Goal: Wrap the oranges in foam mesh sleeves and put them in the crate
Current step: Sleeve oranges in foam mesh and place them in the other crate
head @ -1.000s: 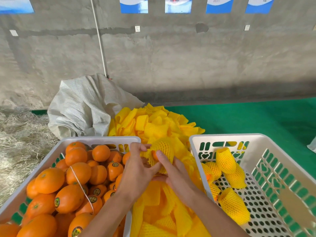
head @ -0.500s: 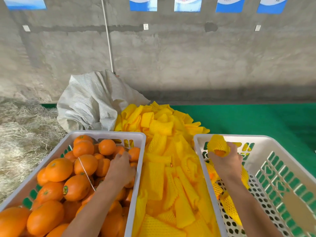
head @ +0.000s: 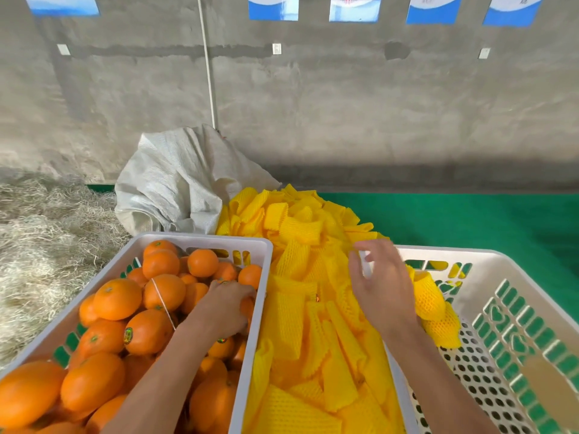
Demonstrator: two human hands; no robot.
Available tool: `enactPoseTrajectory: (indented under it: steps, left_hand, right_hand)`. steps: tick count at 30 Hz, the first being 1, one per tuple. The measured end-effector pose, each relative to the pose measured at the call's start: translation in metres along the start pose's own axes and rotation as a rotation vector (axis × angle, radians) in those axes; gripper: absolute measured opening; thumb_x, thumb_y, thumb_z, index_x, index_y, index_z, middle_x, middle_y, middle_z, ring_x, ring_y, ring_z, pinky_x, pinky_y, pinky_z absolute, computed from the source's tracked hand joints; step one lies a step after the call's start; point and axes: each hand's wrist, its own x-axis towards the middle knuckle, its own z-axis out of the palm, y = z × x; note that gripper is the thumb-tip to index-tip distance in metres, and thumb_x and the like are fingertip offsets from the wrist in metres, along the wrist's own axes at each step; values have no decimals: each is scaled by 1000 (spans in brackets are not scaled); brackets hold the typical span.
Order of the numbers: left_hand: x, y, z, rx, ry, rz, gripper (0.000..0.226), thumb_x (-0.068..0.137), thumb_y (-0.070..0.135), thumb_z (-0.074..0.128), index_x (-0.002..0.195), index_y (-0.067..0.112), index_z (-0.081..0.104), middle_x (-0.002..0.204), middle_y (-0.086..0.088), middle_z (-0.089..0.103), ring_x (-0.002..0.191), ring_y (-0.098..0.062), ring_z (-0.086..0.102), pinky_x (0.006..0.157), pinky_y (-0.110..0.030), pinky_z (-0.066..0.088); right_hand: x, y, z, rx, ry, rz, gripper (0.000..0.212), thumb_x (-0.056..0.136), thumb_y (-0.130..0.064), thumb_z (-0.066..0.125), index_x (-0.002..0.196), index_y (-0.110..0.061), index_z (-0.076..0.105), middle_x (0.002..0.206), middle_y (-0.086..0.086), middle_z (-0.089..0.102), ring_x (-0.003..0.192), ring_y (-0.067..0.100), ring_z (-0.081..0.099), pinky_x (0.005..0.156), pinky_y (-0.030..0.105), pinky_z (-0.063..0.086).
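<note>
1. Room: rough grey concrete wall (head: pixel 344 114) at back w/ blue-and-white posters (head: pixel 354 7) along the top edge; thin white cable (head: pixel 208 64) runs down the wall; small white wall plates (head: pixel 276 48) in a row.
2. Floor: green mat (head: pixel 470 220) on the right; dry pale straw (head: pixel 40 233) on the left; crumpled white woven sack (head: pixel 181 186) sits against the wall, behind the crates.
3. White plastic slotted crate on the left (head: pixel 250 308), full of loose bare oranges (head: pixel 117 299); several carry small round stickers; a thin white string (head: pixel 163 303) lies across the fruit.
4. Pile of flat yellow foam mesh sleeves (head: pixel 307 308) fills the gap between the two crates & heaps up toward the sack.
5. White plastic perforated crate on the right (head: pixel 507 277), green showing thru its side slots; at its near-left corner lie oranges already in yellow mesh (head: pixel 427 296), touching each other; partly hidden by the right forearm.
6. Left hand (head: pixel 228 308) is down in the left crate by its right wall, fingers curled round an orange there; the fruit itself mostly hidden.
7. Right hand (head: pixel 380 283) hovers over the sleeve pile at the right crate's left rim, fingers spread & loosely bent, holding nothing; slightly blurred.
</note>
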Motion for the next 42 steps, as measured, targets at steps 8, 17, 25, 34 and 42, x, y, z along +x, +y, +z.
enactPoseTrajectory:
  steps: [8,17,25,34,42]
  left_hand:
    - [-10,29,-19,-287,689,-5,62,92,45,73,147,30,48,143,-3,52,128,-27,44,97,-43,49]
    - [-19,66,-5,-555,571,204,66,89,64,66,145,46,36,133,8,57,105,-2,55,84,-32,51]
    - [-13,65,2,-779,556,211,58,89,68,66,140,52,45,133,13,60,113,-10,63,86,-30,57]
    - [-23,94,2,-1205,314,387,51,102,31,58,152,36,46,134,20,58,115,-21,69,82,-38,64]
    - [-23,97,-3,-1449,237,178,63,80,40,77,137,29,55,116,-4,64,97,-27,73,72,-43,65]
  right_hand:
    - [-27,-27,25,-264,-544,-141,36,98,-62,52,97,-31,70,98,-13,65,96,9,58,81,30,46]
    - [-19,-18,2,-280,-807,93,41,84,-70,58,88,-31,70,84,-13,67,91,9,61,73,34,50]
    - [-6,-15,0,180,-260,329,23,95,-44,67,84,-23,71,78,-12,69,78,11,66,72,39,55]
    - [-14,-23,19,480,-43,216,22,99,-45,65,104,-23,67,98,-11,71,94,7,67,78,32,58]
    - [-15,-29,19,877,-219,331,20,88,-36,76,100,-21,78,99,-6,78,96,10,73,79,25,58]
